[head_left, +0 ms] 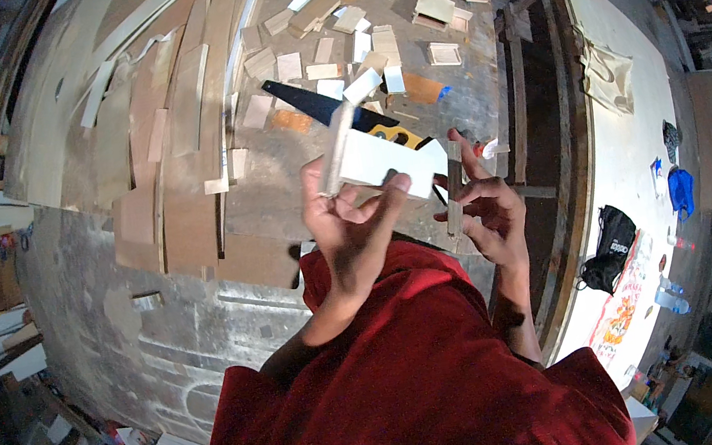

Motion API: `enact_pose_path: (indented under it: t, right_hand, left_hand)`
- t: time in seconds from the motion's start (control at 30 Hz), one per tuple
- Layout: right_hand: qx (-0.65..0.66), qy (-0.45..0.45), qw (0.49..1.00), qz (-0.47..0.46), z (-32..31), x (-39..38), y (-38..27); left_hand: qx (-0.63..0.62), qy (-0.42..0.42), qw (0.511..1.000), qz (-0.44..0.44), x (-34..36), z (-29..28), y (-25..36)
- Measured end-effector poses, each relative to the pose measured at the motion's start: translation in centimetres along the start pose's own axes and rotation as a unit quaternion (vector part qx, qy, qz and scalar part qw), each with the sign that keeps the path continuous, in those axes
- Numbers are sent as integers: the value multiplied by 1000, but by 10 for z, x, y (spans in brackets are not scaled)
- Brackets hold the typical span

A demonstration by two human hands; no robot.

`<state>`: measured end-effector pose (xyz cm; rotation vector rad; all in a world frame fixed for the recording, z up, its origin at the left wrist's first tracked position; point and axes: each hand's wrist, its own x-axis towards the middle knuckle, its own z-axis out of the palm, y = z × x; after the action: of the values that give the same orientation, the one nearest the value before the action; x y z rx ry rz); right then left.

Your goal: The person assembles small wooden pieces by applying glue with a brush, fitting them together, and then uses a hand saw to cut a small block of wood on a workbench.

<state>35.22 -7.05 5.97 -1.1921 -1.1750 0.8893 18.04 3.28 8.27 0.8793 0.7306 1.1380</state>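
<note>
My left hand [353, 232] is closed around a small white-faced board [385, 166], its thumb on the white face. A pale wooden strip [335, 148] stands along the board's left edge, against my left palm. At the board's right end, my right hand [494, 217] pinches a short, narrow wooden piece [454, 190] upright between thumb and fingers. Whether this piece touches the board, I cannot tell. Just beyond both hands lies a handsaw with a dark blade [293, 101] and a yellow handle [398, 134], partly hidden by the board.
Several small wood blocks and shallow wooden boxes [433, 9] are scattered ahead on the work surface. Long boards and plywood sheets [138, 226] lie at left. Along the right runs a white-topped table [629, 157] bearing a canvas bag [609, 82] and a black bag [610, 246].
</note>
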Motion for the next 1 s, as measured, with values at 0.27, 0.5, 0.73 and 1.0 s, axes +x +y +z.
enact_pose_path:
  t: [0.27,0.5,0.73,1.0]
  right_hand:
    - [148,29,988,40,4,-4,4]
    - [94,95,974,184,6,-21,21]
    - [-2,76,939,335,11,-41,44]
    - [-270,-68,878,389,14,-55,34]
  left_hand:
    - [20,81,996,-4,30,-114,-108]
    - [70,77,976,-192,45,-189,-195]
    - [210,-51,970,-109,52,-225,-243]
    - [312,-37,933,-176,54,-234,-254]
